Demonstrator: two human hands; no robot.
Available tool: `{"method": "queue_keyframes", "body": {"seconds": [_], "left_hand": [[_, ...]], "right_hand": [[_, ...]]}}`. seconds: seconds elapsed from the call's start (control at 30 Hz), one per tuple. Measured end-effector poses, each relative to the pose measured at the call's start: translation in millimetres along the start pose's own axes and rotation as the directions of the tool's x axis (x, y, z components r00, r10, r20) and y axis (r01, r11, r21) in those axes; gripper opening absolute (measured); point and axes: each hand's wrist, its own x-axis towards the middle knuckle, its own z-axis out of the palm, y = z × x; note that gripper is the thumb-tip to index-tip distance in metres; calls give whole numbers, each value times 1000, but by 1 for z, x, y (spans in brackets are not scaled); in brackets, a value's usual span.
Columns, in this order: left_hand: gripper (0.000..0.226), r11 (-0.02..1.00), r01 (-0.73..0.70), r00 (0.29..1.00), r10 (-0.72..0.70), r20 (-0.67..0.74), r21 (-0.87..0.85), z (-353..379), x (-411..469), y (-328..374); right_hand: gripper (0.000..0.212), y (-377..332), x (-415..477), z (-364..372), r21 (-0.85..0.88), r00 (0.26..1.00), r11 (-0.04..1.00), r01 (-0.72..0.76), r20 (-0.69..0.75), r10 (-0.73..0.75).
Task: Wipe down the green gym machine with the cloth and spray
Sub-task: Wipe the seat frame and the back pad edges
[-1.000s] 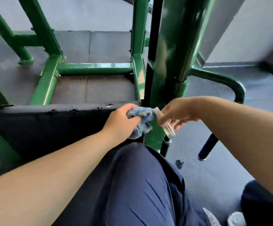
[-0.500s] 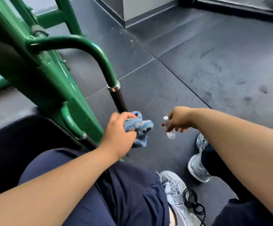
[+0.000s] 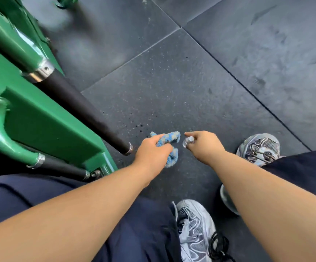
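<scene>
Cloth [image 3: 169, 140] and spray [image 3: 188, 142] now off machine [image 3: 40, 120]

On the left, the green painted steel machine frame [image 3: 40, 125] closes the way. Its long black padded handle bar [image 3: 81, 110] runs slantwise down and ends just beside the left hand [image 3: 153, 150], which grips the blue fluffy cloth [image 3: 169, 138]. Ahead of both hands lies open dark speckled rubber floor [image 3: 172, 82]. Near the right hand [image 3: 204, 146], which pinches the small clear spray bottle [image 3: 188, 141], stands a grey mesh sneaker [image 3: 259, 148]. Between the hands there is only a narrow gap.
</scene>
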Motion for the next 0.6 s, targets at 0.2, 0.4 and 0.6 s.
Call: {"method": "queue_keyframes", "body": {"seconds": [0.2,0.4,0.6], "left_hand": [[22,997,-20,999,18,-35,-78,-10,1,-4],[45,999,-43,999,43,-9,25,-10,-4,-4],[26,977,-207,977,204,-62,-42,-39,-41,21]], "right_hand": [[35,-7,23,19,27,998,998,-48,-36,49],[62,-20,20,6,-43,993,992,-116,11,117],[28,-71,-29,-66,25,946,999,-41,-322,47]]}}
